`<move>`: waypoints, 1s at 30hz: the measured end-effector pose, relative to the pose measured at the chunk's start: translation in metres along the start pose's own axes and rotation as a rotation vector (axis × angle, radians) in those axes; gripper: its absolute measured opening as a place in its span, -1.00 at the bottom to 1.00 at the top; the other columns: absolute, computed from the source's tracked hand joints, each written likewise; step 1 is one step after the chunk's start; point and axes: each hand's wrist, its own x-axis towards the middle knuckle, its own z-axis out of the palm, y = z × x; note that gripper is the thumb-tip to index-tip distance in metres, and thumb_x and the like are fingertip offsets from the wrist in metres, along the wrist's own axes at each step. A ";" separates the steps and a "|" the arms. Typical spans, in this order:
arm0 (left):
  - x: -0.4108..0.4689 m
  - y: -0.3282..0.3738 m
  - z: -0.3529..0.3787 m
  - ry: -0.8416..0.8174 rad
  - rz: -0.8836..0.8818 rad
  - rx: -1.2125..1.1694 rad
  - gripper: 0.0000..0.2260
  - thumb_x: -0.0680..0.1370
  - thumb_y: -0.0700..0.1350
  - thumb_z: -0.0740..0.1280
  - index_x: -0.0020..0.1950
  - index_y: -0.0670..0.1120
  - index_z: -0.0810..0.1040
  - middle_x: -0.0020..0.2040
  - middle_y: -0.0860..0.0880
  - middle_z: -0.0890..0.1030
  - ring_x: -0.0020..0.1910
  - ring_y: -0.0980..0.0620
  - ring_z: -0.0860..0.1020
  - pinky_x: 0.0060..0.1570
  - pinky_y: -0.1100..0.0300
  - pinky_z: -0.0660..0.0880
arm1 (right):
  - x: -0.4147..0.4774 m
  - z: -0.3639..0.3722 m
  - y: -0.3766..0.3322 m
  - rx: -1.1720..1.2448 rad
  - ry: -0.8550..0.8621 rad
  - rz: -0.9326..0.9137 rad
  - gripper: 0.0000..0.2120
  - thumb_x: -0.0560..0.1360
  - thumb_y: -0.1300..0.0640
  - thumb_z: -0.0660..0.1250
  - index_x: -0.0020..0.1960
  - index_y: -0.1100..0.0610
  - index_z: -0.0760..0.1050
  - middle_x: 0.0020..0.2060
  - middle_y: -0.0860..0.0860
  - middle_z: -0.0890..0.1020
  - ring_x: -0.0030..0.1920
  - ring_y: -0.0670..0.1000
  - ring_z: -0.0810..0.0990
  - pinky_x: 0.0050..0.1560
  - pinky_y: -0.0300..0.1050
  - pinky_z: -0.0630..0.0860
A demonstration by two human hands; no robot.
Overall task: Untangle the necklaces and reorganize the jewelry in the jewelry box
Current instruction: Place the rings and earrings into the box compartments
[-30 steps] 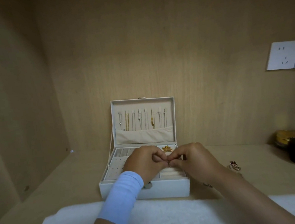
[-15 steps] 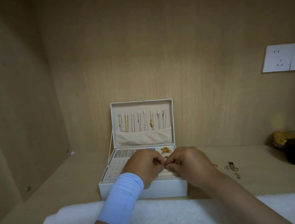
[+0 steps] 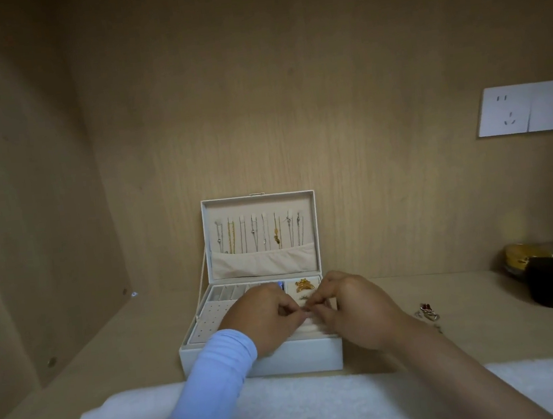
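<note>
My left hand (image 3: 266, 314) and right hand (image 3: 355, 307) hover over the front trays of the open jewelry box (image 3: 302, 358), which stands on the worktop (image 3: 130, 357). Their fingers meet tip to tip, pinching a small piece (image 3: 306, 304) too tiny to identify. The necklaces (image 3: 260, 233) hang straight in the lid, so I judge I'm sorting small items. Next I must seat this piece gently in a slot, then fetch the loose pieces (image 3: 427, 311) to the right of the box.
</note>
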 end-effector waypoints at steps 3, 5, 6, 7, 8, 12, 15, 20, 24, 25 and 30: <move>0.002 0.004 0.002 0.078 0.013 0.033 -0.86 0.48 0.11 0.39 -0.04 0.11 0.67 -0.16 0.19 0.49 -0.12 0.21 0.49 0.00 0.27 0.46 | 0.000 -0.020 0.015 0.018 0.104 0.042 -0.86 0.54 0.03 0.36 0.03 -0.12 0.66 -0.05 -0.23 0.57 -0.11 -0.25 0.53 0.00 -0.21 0.49; 0.005 0.009 0.004 0.131 0.058 0.030 -0.88 0.50 0.09 0.36 -0.05 0.11 0.64 -0.12 0.19 0.49 -0.14 0.21 0.46 0.00 0.26 0.45 | -0.002 -0.035 0.031 -0.002 0.125 0.085 -0.85 0.56 0.06 0.35 0.03 -0.14 0.65 -0.04 -0.24 0.57 -0.20 -0.29 0.49 -0.04 -0.24 0.46; 0.008 0.015 0.006 0.141 0.086 0.015 -0.90 0.50 0.07 0.35 -0.04 0.12 0.64 -0.10 0.19 0.50 -0.17 0.22 0.44 0.00 0.26 0.45 | -0.005 -0.042 0.041 -0.014 0.129 0.115 -0.84 0.57 0.08 0.34 0.04 -0.13 0.65 -0.02 -0.25 0.57 -0.19 -0.29 0.48 -0.03 -0.24 0.46; 0.011 0.020 0.009 0.138 0.111 0.001 -0.89 0.51 0.05 0.35 -0.02 0.11 0.63 -0.09 0.18 0.51 -0.19 0.23 0.43 0.01 0.27 0.44 | -0.009 -0.048 0.053 -0.034 0.131 0.150 -0.83 0.58 0.10 0.32 0.06 -0.12 0.65 0.00 -0.25 0.57 -0.15 -0.27 0.50 0.00 -0.23 0.46; 0.015 0.027 0.012 0.128 0.132 -0.010 -0.88 0.52 0.04 0.34 0.00 0.11 0.63 -0.08 0.18 0.52 -0.19 0.24 0.44 0.01 0.28 0.44 | -0.013 -0.052 0.065 -0.064 0.134 0.190 -0.81 0.59 0.11 0.31 0.08 -0.11 0.64 0.03 -0.23 0.58 -0.07 -0.23 0.53 0.02 -0.22 0.46; 0.035 0.052 0.029 0.064 0.184 -0.029 -0.86 0.54 -0.01 0.31 0.06 0.09 0.62 -0.05 0.18 0.55 -0.19 0.27 0.45 -0.01 0.33 0.41 | -0.032 -0.058 0.115 -0.194 0.108 0.358 -0.77 0.60 0.12 0.27 0.12 -0.13 0.62 0.15 -0.17 0.60 0.15 -0.09 0.56 0.09 -0.16 0.47; 0.054 0.068 0.046 -0.007 0.194 -0.010 -0.82 0.57 -0.06 0.28 0.11 0.07 0.62 0.05 0.12 0.58 -0.11 0.19 0.47 0.09 0.27 0.45 | -0.043 -0.058 0.141 -0.212 0.058 0.449 -0.74 0.60 0.11 0.26 0.19 -0.15 0.59 0.23 -0.17 0.59 0.24 -0.08 0.53 0.16 -0.16 0.46; 0.085 0.086 0.076 -0.150 0.144 0.050 -0.73 0.61 -0.15 0.22 0.27 0.03 0.58 0.28 -0.01 0.54 0.18 0.01 0.53 0.25 0.23 0.39 | -0.049 -0.053 0.159 -0.158 0.030 0.484 -0.76 0.61 0.04 0.26 0.22 -0.14 0.59 0.26 -0.16 0.57 0.29 -0.07 0.52 0.23 -0.20 0.41; 0.104 0.104 0.094 -0.217 0.147 0.089 -0.69 0.60 -0.18 0.22 0.31 0.04 0.55 0.32 -0.05 0.50 0.25 -0.03 0.49 0.26 0.23 0.35 | -0.046 -0.054 0.166 -0.167 -0.055 0.476 -0.75 0.60 0.03 0.26 0.22 -0.13 0.61 0.23 -0.13 0.60 0.24 -0.04 0.55 0.18 -0.18 0.44; 0.107 0.110 0.099 -0.221 0.152 0.088 -0.69 0.60 -0.18 0.23 0.30 0.05 0.55 0.31 -0.04 0.50 0.23 -0.02 0.50 0.25 0.24 0.36 | -0.046 -0.055 0.166 -0.165 -0.076 0.474 -0.76 0.59 0.04 0.28 0.20 -0.13 0.62 0.20 -0.13 0.62 0.21 -0.04 0.56 0.15 -0.18 0.46; 0.111 0.123 0.120 -0.251 0.091 -0.003 -0.73 0.58 -0.13 0.29 0.26 0.07 0.57 0.25 0.04 0.56 0.17 0.04 0.55 0.23 0.22 0.42 | -0.044 -0.052 0.167 -0.112 -0.043 0.494 -0.83 0.52 0.06 0.35 0.03 -0.13 0.67 0.02 -0.14 0.69 0.06 -0.06 0.62 0.04 -0.18 0.51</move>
